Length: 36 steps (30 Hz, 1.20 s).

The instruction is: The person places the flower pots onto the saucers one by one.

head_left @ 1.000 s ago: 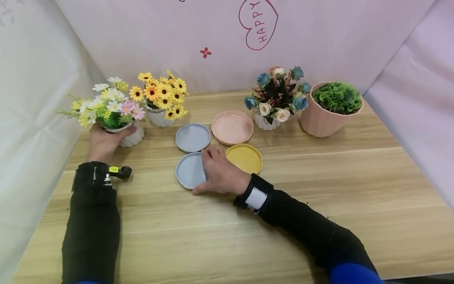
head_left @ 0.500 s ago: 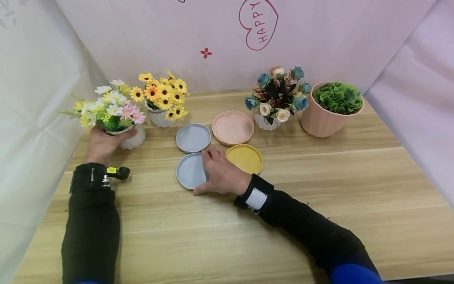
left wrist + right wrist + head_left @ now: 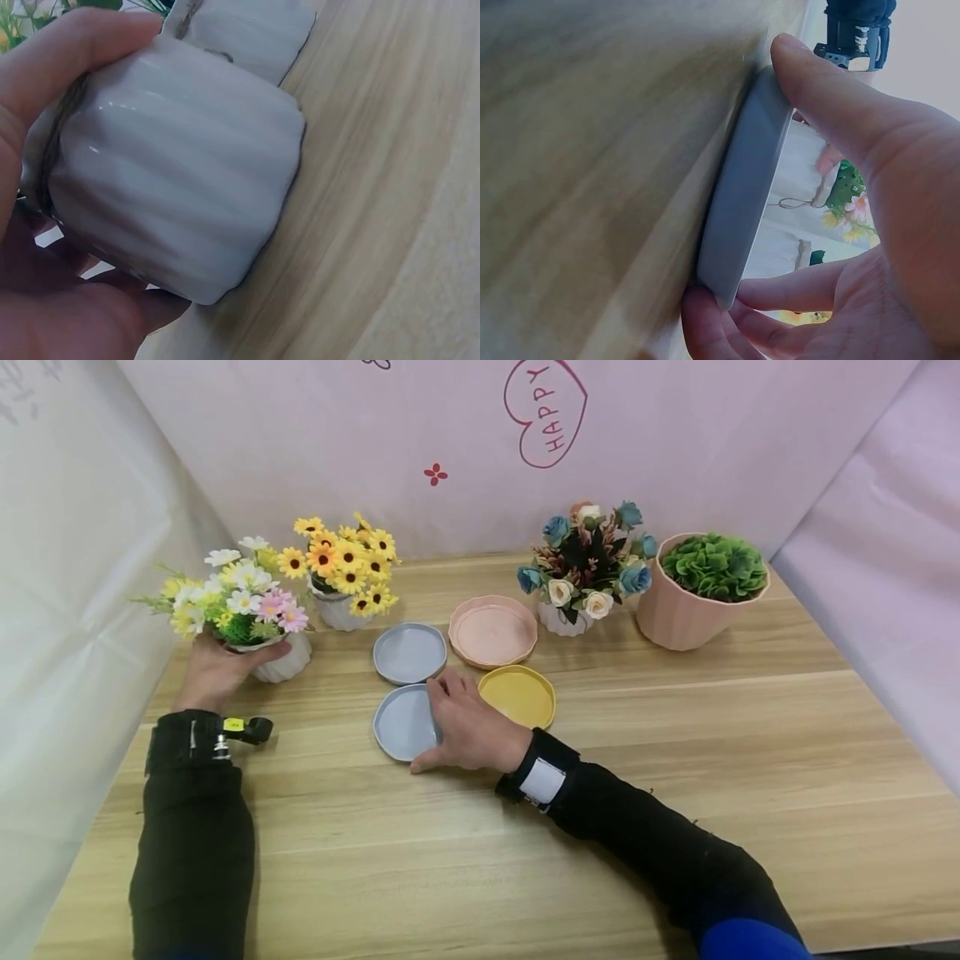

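At the table's left side, my left hand (image 3: 213, 672) grips a white fluted flowerpot (image 3: 288, 662) of white, yellow and pink flowers (image 3: 243, 593). The left wrist view shows the thumb and fingers around the pot (image 3: 180, 165), near its twine-tied neck; its base is at or close to the tabletop. My right hand (image 3: 480, 727) holds the nearer blue-grey saucer (image 3: 402, 724) by its edge. In the right wrist view, thumb and fingers span the saucer's wall (image 3: 746, 187), which sits flat on the wood. Part of this saucer is hidden under the hand.
Behind it lie another blue-grey saucer (image 3: 409, 653) and a pink saucer (image 3: 492, 631); a yellow saucer (image 3: 517, 695) lies right. A pot of yellow flowers (image 3: 341, 610), a pot of blue and cream roses (image 3: 564, 620) and a pink planter (image 3: 686, 610) with green leaves stand along the back.
My left hand and the white flowerpot have shifted slightly toward me and a little to the right. The right hand and its saucer stay in place.
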### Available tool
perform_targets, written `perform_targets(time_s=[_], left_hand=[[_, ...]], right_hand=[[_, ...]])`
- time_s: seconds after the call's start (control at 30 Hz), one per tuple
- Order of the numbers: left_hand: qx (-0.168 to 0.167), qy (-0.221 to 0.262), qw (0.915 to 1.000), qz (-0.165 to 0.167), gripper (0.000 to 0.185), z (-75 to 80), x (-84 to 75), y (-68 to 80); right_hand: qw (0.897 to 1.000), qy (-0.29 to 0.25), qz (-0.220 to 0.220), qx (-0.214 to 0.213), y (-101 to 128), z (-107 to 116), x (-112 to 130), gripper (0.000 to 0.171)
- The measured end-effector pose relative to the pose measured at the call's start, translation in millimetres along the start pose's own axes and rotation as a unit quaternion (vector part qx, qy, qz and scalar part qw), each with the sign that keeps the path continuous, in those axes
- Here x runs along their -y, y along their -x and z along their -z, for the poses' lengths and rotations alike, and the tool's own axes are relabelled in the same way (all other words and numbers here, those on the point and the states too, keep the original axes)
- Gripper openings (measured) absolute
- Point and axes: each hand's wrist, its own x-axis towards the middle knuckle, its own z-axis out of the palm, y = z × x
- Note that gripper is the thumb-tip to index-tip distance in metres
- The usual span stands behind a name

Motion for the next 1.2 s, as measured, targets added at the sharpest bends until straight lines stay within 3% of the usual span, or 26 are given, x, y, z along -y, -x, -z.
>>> perform_targets(time_s=[0.23, 0.57, 0.93, 1.1, 1.2], left_hand=[[0.015, -0.03, 0.9992, -0.022, 0.116, 4.4, 2.5, 0.0], [0.055, -0.01, 0.9984, 0.004, 0.119, 9.3, 2.5, 8.7], [0.101, -0.015, 0.9941, -0.037, 0.12, 16.2, 9.9, 16.3], [0.131, -0.087, 0.9864, -0.045, 0.118, 21.5, 11.0, 17.3], [0.149, -0.177, 0.9724, -0.03, 0.108, 27.3, 10.0, 18.2]], right_hand=[[1.0, -0.004, 0.004, -0.002, -0.1, 0.2, 0.1, 0.112], [1.0, -0.006, 0.003, 0.003, 0.0, -0.2, 0.0, 0.111], [1.0, -0.005, 0.001, 0.008, -0.1, -0.5, 0.0, 0.111], [1.0, -0.004, -0.001, 0.01, -0.3, -0.5, 0.1, 0.112], [1.0, -0.002, -0.002, 0.01, -0.5, -0.3, -0.1, 0.113]])
